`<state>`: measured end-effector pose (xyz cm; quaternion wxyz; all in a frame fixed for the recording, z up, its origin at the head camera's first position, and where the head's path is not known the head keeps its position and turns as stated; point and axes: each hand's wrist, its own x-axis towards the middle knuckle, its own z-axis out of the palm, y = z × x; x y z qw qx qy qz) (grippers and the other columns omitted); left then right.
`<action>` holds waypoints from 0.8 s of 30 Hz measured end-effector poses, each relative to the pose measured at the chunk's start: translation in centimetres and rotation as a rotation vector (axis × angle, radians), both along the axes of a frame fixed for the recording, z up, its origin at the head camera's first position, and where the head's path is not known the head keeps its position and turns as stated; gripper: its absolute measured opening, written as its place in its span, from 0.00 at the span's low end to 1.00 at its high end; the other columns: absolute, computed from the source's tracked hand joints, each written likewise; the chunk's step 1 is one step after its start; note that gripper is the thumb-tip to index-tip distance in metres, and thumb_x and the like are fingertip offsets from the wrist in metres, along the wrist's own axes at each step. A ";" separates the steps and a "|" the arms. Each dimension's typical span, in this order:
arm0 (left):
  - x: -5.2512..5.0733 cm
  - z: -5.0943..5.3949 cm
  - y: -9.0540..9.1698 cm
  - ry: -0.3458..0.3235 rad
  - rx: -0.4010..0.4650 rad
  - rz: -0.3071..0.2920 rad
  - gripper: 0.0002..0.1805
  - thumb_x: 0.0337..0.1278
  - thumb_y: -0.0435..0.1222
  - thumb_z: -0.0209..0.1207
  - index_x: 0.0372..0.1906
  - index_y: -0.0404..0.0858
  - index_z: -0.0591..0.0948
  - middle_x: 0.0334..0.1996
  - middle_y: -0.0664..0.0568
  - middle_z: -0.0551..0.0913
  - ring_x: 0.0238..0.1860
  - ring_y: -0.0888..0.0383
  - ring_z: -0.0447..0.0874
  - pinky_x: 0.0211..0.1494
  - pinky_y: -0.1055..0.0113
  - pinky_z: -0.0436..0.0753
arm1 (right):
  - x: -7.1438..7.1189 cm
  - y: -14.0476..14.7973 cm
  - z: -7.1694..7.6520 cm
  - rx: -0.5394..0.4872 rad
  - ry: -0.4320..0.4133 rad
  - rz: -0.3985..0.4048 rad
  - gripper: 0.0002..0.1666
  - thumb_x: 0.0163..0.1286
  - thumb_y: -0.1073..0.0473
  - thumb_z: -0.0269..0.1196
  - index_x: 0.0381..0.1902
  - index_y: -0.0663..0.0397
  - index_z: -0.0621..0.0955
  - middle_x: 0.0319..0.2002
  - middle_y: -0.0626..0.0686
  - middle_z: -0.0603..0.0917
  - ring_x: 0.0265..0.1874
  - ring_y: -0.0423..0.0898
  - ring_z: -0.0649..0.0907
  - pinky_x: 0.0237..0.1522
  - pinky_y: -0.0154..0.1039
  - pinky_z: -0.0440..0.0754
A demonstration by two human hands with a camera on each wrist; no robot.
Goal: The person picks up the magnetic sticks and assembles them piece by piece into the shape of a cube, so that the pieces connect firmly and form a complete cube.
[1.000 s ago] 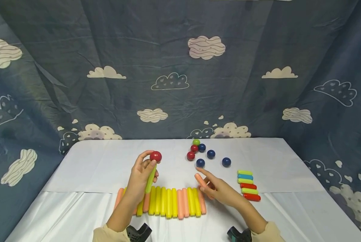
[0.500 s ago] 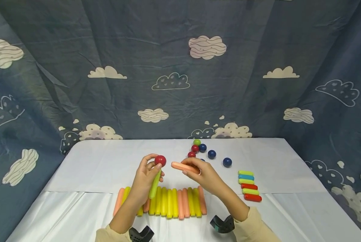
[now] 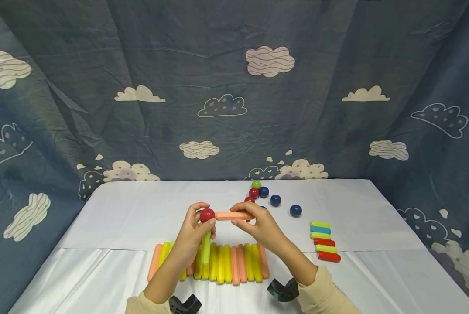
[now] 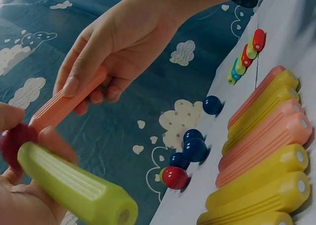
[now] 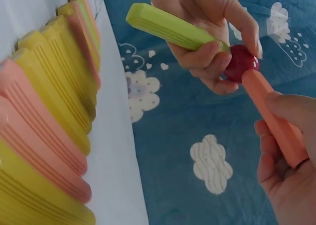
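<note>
My left hand [image 3: 191, 231] pinches a red ball [image 3: 207, 215] between its fingers and thumb, above the table. A lime-green rod [image 5: 170, 27] is joined to that ball and points down toward the table in the head view. Facing it, my right hand [image 3: 259, 224] grips an orange rod [image 3: 232, 215] between thumb and fingers. The orange rod's near end touches the side of the red ball, roughly at a right angle to the green rod. Under the hands lies a row of yellow rods [image 3: 220, 264] and orange rods [image 4: 264, 146].
Several blue balls [image 3: 275, 200], red balls [image 3: 254, 192] and one green ball [image 3: 256, 185] sit toward the table's back. A short column of red, green and blue rods [image 3: 324, 241] lies at the right. A cloud-print cloth [image 3: 218, 126] hangs behind the white tabletop [image 3: 112, 218].
My right hand has brought the orange rod leftward and turned it nearly level, its end now against the red ball. My left hand has shifted slightly right and down.
</note>
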<state>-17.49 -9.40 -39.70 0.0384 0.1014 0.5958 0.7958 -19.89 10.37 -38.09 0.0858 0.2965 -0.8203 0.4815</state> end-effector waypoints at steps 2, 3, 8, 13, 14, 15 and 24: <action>0.0 0.0 0.1 -0.003 -0.016 0.000 0.22 0.56 0.32 0.57 0.53 0.38 0.62 0.40 0.42 0.69 0.25 0.57 0.70 0.31 0.72 0.75 | 0.1 -0.1 -0.1 -0.009 0.004 0.012 0.14 0.58 0.58 0.64 0.44 0.51 0.78 0.37 0.45 0.79 0.33 0.42 0.76 0.39 0.34 0.78; 0.0 0.0 0.2 -0.002 -0.024 0.004 0.21 0.56 0.32 0.58 0.52 0.37 0.63 0.40 0.43 0.69 0.24 0.57 0.69 0.29 0.73 0.74 | 0.1 -0.1 -0.1 -0.013 0.005 0.020 0.14 0.58 0.58 0.64 0.44 0.51 0.78 0.37 0.45 0.79 0.33 0.42 0.76 0.40 0.34 0.78; 0.1 0.1 0.3 -0.004 -0.054 0.048 0.21 0.54 0.32 0.60 0.50 0.34 0.65 0.38 0.43 0.70 0.23 0.57 0.67 0.27 0.74 0.73 | -0.2 0.5 -0.4 -0.013 0.021 0.039 0.20 0.55 0.58 0.67 0.46 0.52 0.77 0.41 0.46 0.79 0.37 0.42 0.76 0.43 0.37 0.77; -0.2 0.0 -0.1 -0.001 -0.041 0.102 0.23 0.53 0.33 0.60 0.52 0.33 0.65 0.40 0.43 0.69 0.24 0.58 0.67 0.27 0.74 0.72 | -1.5 2.6 -1.3 -0.030 0.007 0.001 0.29 0.50 0.59 0.70 0.51 0.55 0.74 0.47 0.51 0.77 0.45 0.49 0.75 0.50 0.45 0.73; -0.2 0.0 -0.2 -0.006 -0.037 0.113 0.23 0.53 0.33 0.60 0.51 0.33 0.65 0.40 0.43 0.69 0.24 0.58 0.67 0.27 0.74 0.72 | -2.0 3.1 -1.7 -0.035 -0.009 -0.018 0.30 0.50 0.60 0.70 0.52 0.55 0.73 0.49 0.52 0.76 0.47 0.50 0.74 0.51 0.46 0.71; -0.3 0.1 -0.3 -0.010 -0.035 0.122 0.23 0.53 0.33 0.60 0.51 0.34 0.65 0.40 0.44 0.69 0.25 0.58 0.67 0.28 0.74 0.72 | -2.4 3.6 -2.2 -0.037 -0.028 -0.039 0.31 0.50 0.60 0.70 0.53 0.55 0.73 0.50 0.53 0.75 0.49 0.51 0.74 0.53 0.47 0.70; -0.2 0.2 -0.6 -0.021 -0.027 0.131 0.21 0.53 0.35 0.61 0.50 0.39 0.67 0.41 0.43 0.69 0.25 0.58 0.67 0.29 0.74 0.73 | -5.9 6.3 -7.4 0.034 -0.169 -0.210 0.29 0.54 0.61 0.67 0.55 0.53 0.73 0.55 0.55 0.73 0.56 0.54 0.68 0.55 0.51 0.66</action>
